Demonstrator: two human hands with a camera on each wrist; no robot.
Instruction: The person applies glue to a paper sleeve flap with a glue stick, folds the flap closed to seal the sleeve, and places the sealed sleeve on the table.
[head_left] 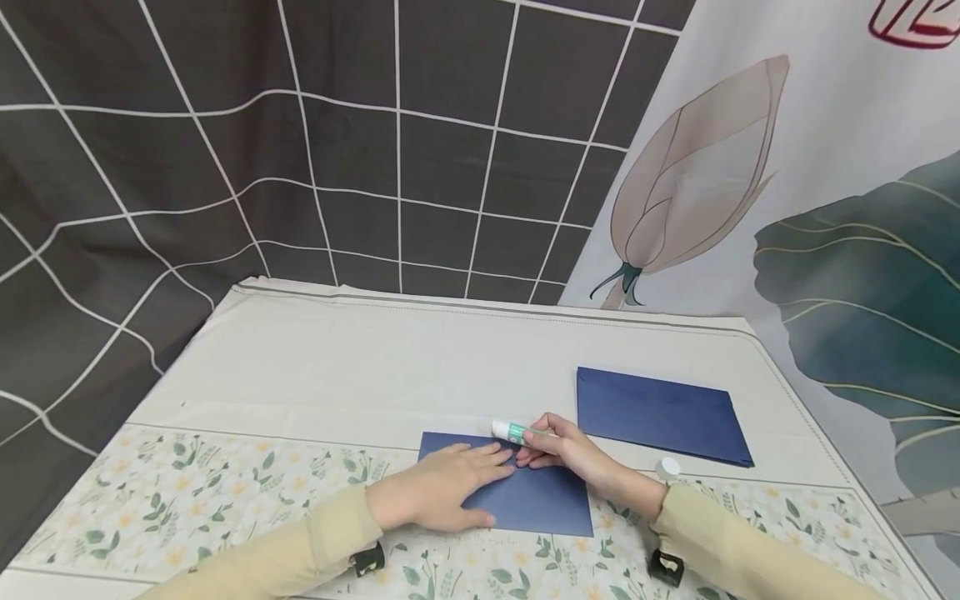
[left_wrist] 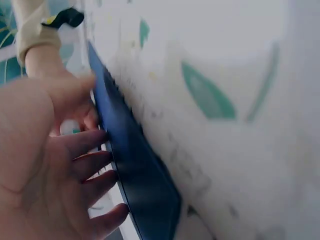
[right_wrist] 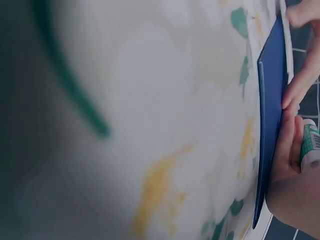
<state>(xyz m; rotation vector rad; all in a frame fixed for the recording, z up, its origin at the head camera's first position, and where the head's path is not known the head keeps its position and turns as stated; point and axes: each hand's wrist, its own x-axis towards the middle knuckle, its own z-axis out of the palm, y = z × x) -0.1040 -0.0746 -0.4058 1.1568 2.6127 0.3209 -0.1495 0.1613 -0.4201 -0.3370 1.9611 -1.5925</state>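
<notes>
A dark blue envelope (head_left: 543, 504) lies flat on the table in front of me in the head view. My left hand (head_left: 450, 487) rests on its left part with fingers spread. In my right hand (head_left: 570, 457) a white and green glue stick (head_left: 512, 432) is gripped, lying nearly level above the envelope's upper edge; its tip is too small to make out. The right fingertips touch the envelope close to the left ones. Seen from the right wrist, the glue stick (right_wrist: 311, 142) shows a barcode label, and the envelope (right_wrist: 272, 95) lies under both hands.
More dark blue envelopes (head_left: 660, 415), apparently stacked, lie to the right beyond my right hand. A small white cap (head_left: 668, 467) sits near my right wrist. The tablecloth (head_left: 300, 358) has a floral band along the front. Hanging cloths (head_left: 442, 150) stand behind the table.
</notes>
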